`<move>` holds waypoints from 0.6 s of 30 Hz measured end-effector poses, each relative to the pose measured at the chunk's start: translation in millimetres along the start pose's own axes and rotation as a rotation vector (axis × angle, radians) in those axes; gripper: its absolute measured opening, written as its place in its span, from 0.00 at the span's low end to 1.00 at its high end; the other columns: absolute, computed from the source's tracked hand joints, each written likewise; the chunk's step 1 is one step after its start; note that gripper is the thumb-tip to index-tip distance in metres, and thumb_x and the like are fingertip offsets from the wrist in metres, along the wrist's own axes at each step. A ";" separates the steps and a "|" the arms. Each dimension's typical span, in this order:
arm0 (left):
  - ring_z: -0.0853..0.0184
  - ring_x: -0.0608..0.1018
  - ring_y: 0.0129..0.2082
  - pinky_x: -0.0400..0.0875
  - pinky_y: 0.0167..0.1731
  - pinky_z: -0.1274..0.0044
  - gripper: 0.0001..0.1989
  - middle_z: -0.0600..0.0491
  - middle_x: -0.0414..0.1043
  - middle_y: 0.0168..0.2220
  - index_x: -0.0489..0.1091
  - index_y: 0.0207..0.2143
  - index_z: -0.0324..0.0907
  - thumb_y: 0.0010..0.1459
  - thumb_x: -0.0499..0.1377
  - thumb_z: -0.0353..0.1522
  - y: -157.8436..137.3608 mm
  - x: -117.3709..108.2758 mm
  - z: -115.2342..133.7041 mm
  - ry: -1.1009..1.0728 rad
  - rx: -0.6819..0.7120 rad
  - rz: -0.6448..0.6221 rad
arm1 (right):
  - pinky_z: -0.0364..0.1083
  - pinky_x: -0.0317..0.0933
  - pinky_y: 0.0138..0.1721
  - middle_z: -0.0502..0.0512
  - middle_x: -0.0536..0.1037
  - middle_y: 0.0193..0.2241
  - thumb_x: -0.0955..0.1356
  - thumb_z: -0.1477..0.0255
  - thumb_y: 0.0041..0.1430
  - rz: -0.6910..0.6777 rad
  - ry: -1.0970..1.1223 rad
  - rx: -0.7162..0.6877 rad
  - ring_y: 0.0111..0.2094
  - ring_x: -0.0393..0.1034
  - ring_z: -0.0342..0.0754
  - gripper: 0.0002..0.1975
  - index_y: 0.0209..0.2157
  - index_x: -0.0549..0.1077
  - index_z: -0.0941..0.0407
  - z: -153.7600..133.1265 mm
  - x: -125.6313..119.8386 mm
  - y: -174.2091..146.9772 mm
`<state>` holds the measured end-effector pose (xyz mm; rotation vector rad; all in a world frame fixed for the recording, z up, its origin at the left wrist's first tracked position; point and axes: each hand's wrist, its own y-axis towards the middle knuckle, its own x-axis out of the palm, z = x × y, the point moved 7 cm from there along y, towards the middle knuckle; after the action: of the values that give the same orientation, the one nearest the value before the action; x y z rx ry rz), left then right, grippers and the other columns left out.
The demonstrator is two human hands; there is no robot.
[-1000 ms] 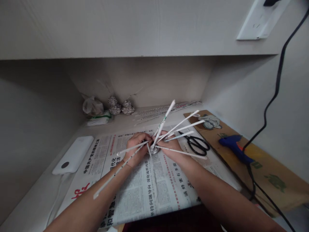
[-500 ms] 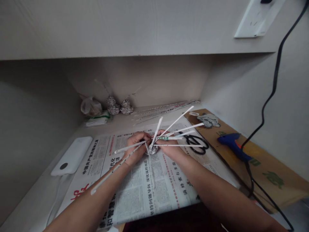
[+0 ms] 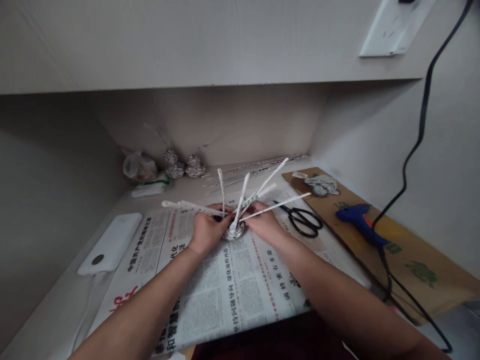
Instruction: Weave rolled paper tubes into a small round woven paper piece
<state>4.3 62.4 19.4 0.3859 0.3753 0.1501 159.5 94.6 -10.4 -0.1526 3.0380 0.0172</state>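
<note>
Between my two hands sits a small round weave of rolled paper (image 3: 234, 232), grey and white, over the newspaper (image 3: 210, 290). Long white paper sticks (image 3: 243, 196) fan out of it, up, left and right. My left hand (image 3: 208, 228) is closed at its left side, thumb against the weave. On the right side, my right hand (image 3: 261, 220) has its fingers curled around the far edge among the sticks. Both sets of fingertips are partly hidden behind the weave and sticks.
Black scissors (image 3: 303, 220) lie right of my hands. A blue glue gun (image 3: 356, 220) with a black cord rests on cardboard (image 3: 408, 260). Two woven gourd shapes (image 3: 195, 166), a plastic bag (image 3: 139, 167) and loose paper sticks (image 3: 258, 169) are at the back. A white power bank (image 3: 112, 245) lies left.
The weave has turned in my hands. One stick that lay across my left forearm now points up and left, and another stands upright. The scissors show more fully.
</note>
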 end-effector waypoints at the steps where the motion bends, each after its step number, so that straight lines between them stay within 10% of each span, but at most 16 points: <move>1: 0.66 0.80 0.26 0.73 0.29 0.78 0.04 0.52 0.80 0.27 0.78 0.29 0.40 0.51 0.65 0.33 -0.5 -1.0 0.3 0.013 -0.002 0.012 | 0.44 0.64 0.30 0.50 0.79 0.26 0.73 0.69 0.44 0.017 -0.058 -0.017 0.29 0.73 0.48 0.07 0.28 0.75 0.54 -0.7 -1.7 0.3; 18: 0.69 0.76 0.24 0.69 0.26 0.79 0.03 0.55 0.77 0.24 0.74 0.25 0.41 0.50 0.64 0.31 -1.3 -6.0 0.3 0.084 -0.014 0.086 | 0.44 0.64 0.32 0.50 0.77 0.24 0.72 0.69 0.48 0.062 0.063 -0.165 0.28 0.71 0.47 0.05 0.25 0.73 0.55 -26.9 -4.2 -11.4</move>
<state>-1.0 59.8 21.2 0.3825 0.4404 0.2535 162.1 83.2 16.7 -0.0722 3.1008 0.2740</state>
